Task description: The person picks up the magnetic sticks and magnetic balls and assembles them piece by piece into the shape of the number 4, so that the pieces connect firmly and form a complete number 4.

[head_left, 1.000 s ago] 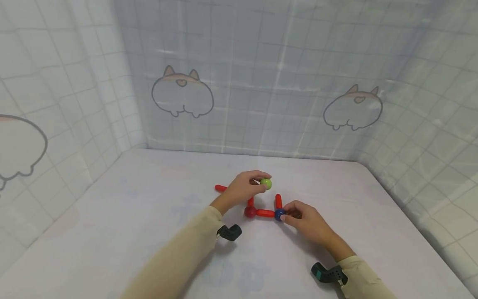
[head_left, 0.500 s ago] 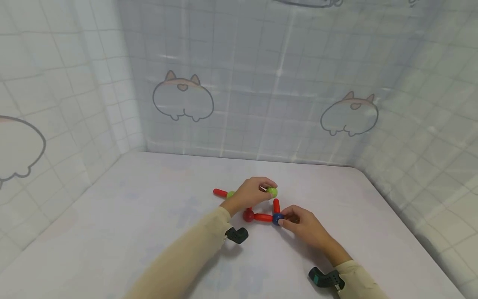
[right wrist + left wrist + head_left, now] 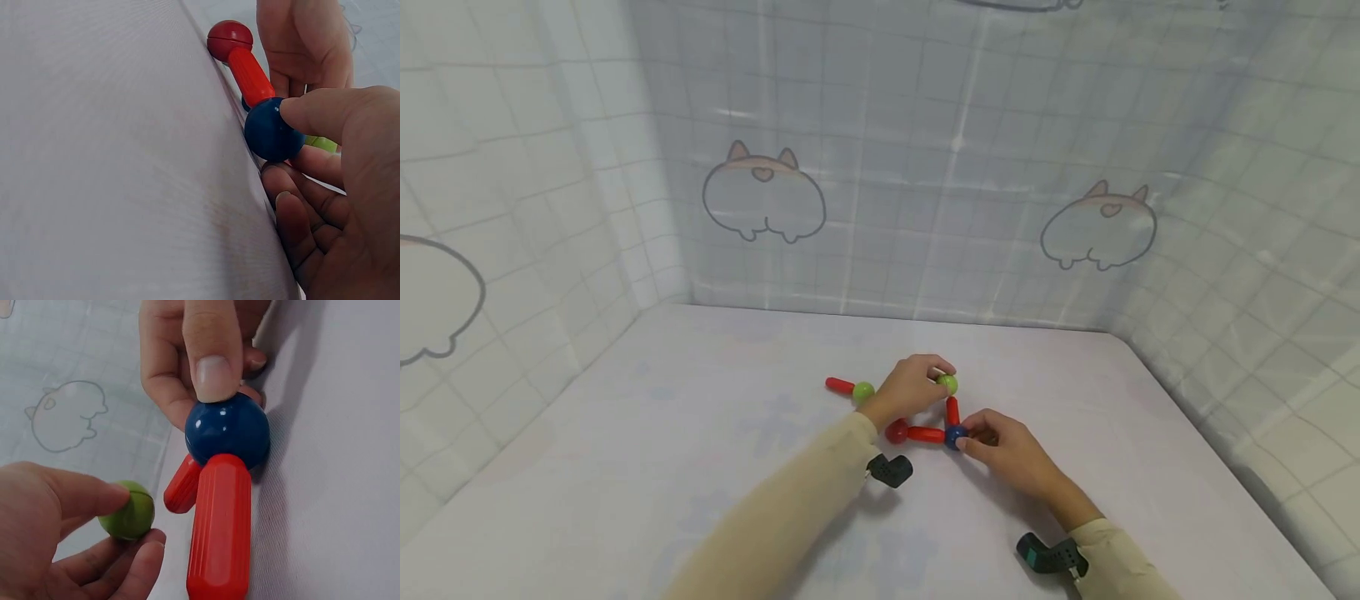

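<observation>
My left hand (image 3: pixel 912 390) pinches a green ball (image 3: pixel 129 514) between thumb and fingers. Close by, a red rod (image 3: pixel 952 411) stands out from a blue ball (image 3: pixel 227 432). In the left wrist view a small gap shows between the green ball and that rod's free end. My right hand (image 3: pixel 1011 450) pinches the blue ball at the table surface, thumb on one side and fingers on the other. A second red rod (image 3: pixel 927 434) joins the blue ball to a red ball (image 3: pixel 230 41). My left forearm hides part of the linked pieces.
Farther left on the white table (image 3: pixel 647 433) lies another green ball (image 3: pixel 863 392) with a red rod (image 3: pixel 839 385) in it. Grid-patterned curtains (image 3: pixel 880 208) enclose the table at the back and sides. Each wrist carries a dark camera mount (image 3: pixel 891 471).
My left hand has carried the green ball rightward, to the free end of the rod on the blue ball. My right hand keeps its pinch on the blue ball. The head view has shifted slightly.
</observation>
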### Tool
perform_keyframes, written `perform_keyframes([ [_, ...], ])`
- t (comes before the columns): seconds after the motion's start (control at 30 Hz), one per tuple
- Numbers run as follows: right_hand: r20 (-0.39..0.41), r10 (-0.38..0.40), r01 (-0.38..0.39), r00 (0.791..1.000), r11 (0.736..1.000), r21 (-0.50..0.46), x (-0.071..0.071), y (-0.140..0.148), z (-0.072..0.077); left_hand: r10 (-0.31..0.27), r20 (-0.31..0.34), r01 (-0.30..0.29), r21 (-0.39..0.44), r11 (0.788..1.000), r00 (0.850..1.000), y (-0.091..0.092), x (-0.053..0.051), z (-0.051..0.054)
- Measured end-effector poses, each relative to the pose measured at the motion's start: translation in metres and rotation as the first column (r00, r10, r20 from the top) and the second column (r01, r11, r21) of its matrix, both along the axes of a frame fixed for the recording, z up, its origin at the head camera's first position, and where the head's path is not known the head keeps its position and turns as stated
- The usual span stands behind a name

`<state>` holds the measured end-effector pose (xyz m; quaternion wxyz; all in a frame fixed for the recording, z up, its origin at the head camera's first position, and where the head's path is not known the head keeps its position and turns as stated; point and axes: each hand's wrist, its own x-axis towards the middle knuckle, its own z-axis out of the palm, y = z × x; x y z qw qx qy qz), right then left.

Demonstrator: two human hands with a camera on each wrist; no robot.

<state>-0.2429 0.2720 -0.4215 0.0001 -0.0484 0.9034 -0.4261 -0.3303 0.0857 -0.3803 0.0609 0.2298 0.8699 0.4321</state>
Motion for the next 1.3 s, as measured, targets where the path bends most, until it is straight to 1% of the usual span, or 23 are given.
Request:
perform_keyframes([
  [0.07,-0.001,0.001,-0.001,1.0,1.0,-0.002,0.0,-0.001,0.0,0.015,-0.006,-0.015,-0.012,1.0,1.0,0.002,-0.001,0.0],
  [0.2,-0.009,0.001,-0.001,1.0,1.0,0.0,-0.001,-0.001,0.0,0.04,0.009,-0.04,-0.031,0.999,0.999,0.006,-0.004,-0.002],
  [0.43,-0.014,0.023,-0.023,1.0,1.0,-0.014,-0.001,0.0,0.001,0.087,0.041,-0.082,-0.109,0.991,0.995,0.014,-0.008,-0.006],
  [0.57,-0.016,0.028,-0.028,0.999,1.0,-0.011,-0.001,0.0,0.002,0.088,0.043,-0.081,-0.142,0.987,0.995,0.016,-0.009,-0.007],
  [0.8,-0.02,0.023,-0.023,1.0,1.0,-0.001,-0.001,0.0,0.002,0.061,0.002,-0.059,-0.208,0.976,0.998,0.019,-0.009,-0.005],
  [1.03,-0.02,0.013,-0.013,1.0,1.0,-0.006,-0.001,0.0,0.003,0.05,0.043,-0.038,-0.234,0.971,0.998,0.021,-0.008,-0.003],
  [1.23,-0.007,0.013,-0.013,1.0,1.0,-0.014,-0.001,-0.001,0.003,0.051,0.049,-0.037,-0.256,0.966,0.997,0.02,-0.008,-0.003],
  [1.3,-0.007,0.009,-0.009,1.0,1.0,-0.009,-0.001,-0.001,0.002,0.051,0.064,-0.033,-0.252,0.967,0.997,0.02,-0.008,-0.003],
])
